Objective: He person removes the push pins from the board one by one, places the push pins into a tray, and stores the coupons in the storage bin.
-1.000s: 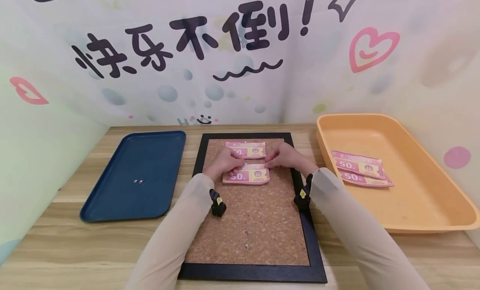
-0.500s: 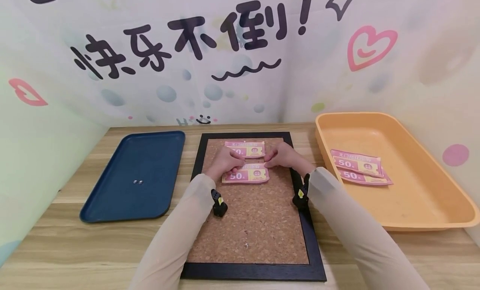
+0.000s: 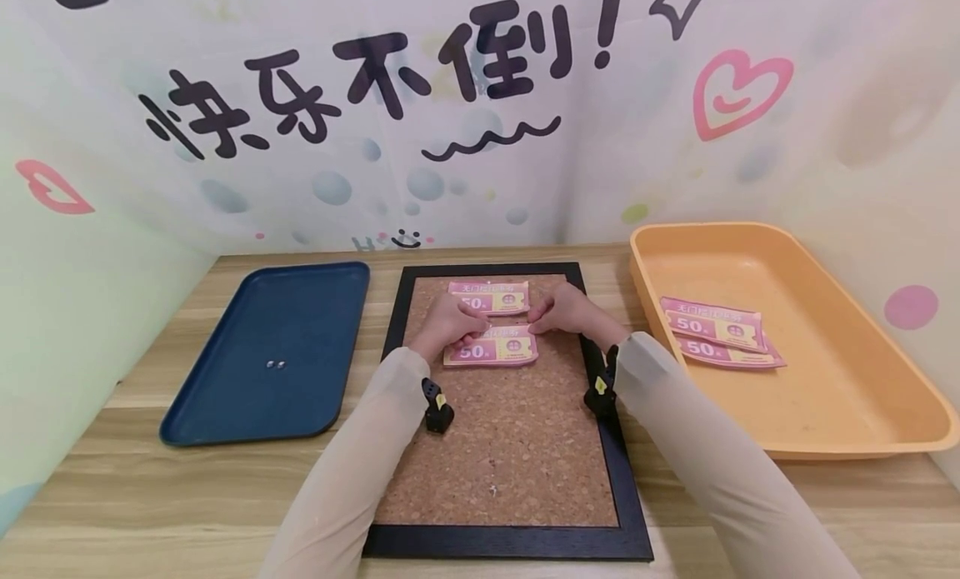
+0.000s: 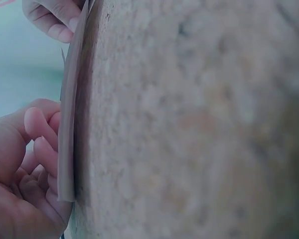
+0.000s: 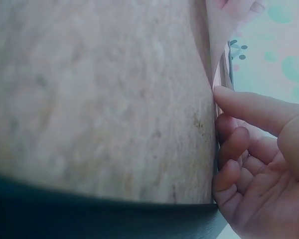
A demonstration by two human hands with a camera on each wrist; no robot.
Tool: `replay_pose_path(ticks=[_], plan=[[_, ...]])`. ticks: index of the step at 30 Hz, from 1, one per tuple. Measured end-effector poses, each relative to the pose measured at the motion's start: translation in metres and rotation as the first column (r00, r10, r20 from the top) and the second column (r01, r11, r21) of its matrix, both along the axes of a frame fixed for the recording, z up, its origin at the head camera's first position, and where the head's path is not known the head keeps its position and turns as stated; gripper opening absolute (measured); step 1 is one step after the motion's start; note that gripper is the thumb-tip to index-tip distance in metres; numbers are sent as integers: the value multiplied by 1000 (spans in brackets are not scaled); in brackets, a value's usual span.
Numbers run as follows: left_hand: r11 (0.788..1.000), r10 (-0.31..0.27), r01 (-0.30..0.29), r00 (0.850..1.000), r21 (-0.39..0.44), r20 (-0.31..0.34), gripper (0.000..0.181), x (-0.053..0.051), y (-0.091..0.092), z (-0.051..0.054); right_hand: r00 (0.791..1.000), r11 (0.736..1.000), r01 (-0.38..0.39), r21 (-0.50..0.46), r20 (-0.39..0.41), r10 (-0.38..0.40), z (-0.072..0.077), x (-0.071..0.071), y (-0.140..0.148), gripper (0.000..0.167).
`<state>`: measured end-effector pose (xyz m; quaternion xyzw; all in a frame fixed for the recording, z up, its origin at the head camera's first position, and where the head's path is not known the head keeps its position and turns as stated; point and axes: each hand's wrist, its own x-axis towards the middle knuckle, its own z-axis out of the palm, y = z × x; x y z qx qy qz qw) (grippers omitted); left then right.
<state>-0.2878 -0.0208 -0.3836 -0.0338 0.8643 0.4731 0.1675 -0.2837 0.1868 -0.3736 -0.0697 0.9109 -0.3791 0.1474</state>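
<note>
A pink and yellow coupon (image 3: 491,351) marked 50 lies on the cork board (image 3: 502,446), just below another such coupon (image 3: 491,298) near the board's top. My left hand (image 3: 452,319) holds the lower coupon by its upper left part, fingers curled against it. At its upper right corner my right hand (image 3: 564,309) pinches the same coupon. From the left wrist view, the coupon (image 4: 69,124) is seen edge-on, slightly off the cork, with curled fingers behind it. In the right wrist view, a fingertip of the right hand (image 5: 261,154) meets the coupon's corner at the cork.
To the left is a blue tray (image 3: 277,312) holding two tiny shiny pieces (image 3: 276,364). An orange bin (image 3: 825,404) on the right contains several overlapping coupons (image 3: 720,333). A black frame (image 3: 510,542) edges the board on the wooden table (image 3: 150,496). Behind stands a printed backdrop.
Both hands stay at the lower coupon with hardly any movement. The whole head view has shifted very slightly.
</note>
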Motion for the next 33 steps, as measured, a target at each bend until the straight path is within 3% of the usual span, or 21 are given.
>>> replay_pose_path(ticks=[21,33], plan=[[1000,-1,1,1000,-2,17,13,-1,2,2,1000,1000,-16,6,20,16,0,0,-1,10],[999,-2,-1,999,52,50,11,1,-1,5,999,999,-44,15,17,44,4,-1,0,10]])
